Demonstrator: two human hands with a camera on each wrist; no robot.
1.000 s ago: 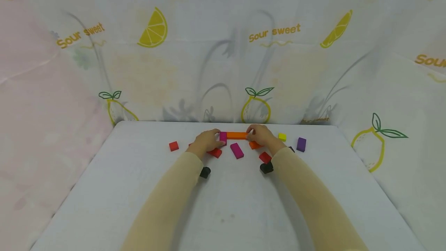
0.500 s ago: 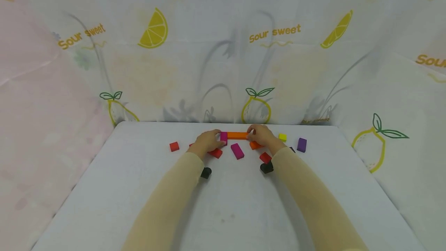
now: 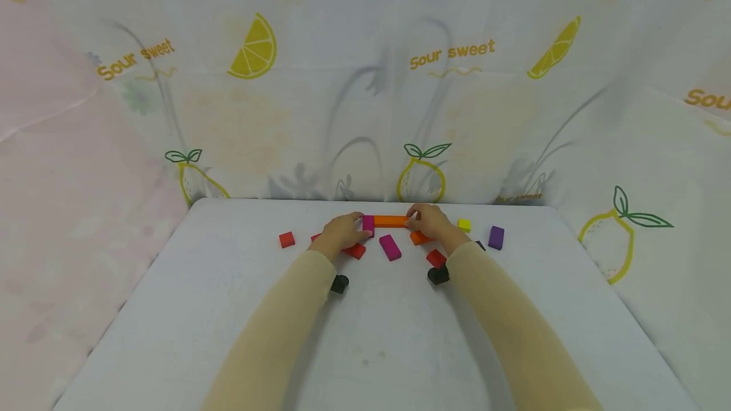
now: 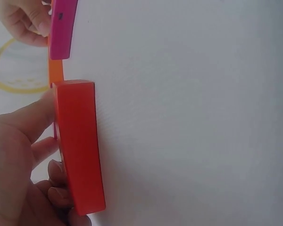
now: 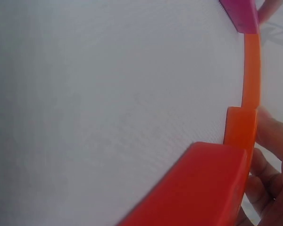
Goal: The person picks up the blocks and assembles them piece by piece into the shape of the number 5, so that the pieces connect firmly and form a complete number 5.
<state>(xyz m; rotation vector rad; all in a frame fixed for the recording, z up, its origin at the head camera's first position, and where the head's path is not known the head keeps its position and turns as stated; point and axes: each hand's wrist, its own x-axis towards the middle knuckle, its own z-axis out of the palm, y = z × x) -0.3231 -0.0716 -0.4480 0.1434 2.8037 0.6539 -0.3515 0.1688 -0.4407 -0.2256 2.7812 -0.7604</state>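
Observation:
In the head view my left hand [image 3: 341,231] holds an upright-lying magenta block [image 3: 368,226] between thumb and index finger. That block stands against the left end of a long orange block [image 3: 390,221]. My right hand [image 3: 432,221] pinches the orange block's right end, which its fingers partly hide. A second magenta block [image 3: 390,247] lies in front, between the hands. Near the left hand, a red block [image 4: 79,146] fills the middle of the left wrist view. Below the right hand lie another orange block [image 5: 240,127] and a red block [image 5: 193,188].
A small red block [image 3: 287,240] lies at the left. At the right are a yellow block [image 3: 464,226] and a purple block [image 3: 496,238]; a dark block [image 3: 481,245] is half hidden by the right arm. The white table [image 3: 365,328] ends at a patterned cloth [image 3: 320,113].
Both hands keep their places at the magenta and orange blocks. The whole head view shifts very slightly; no block visibly moves on the table.

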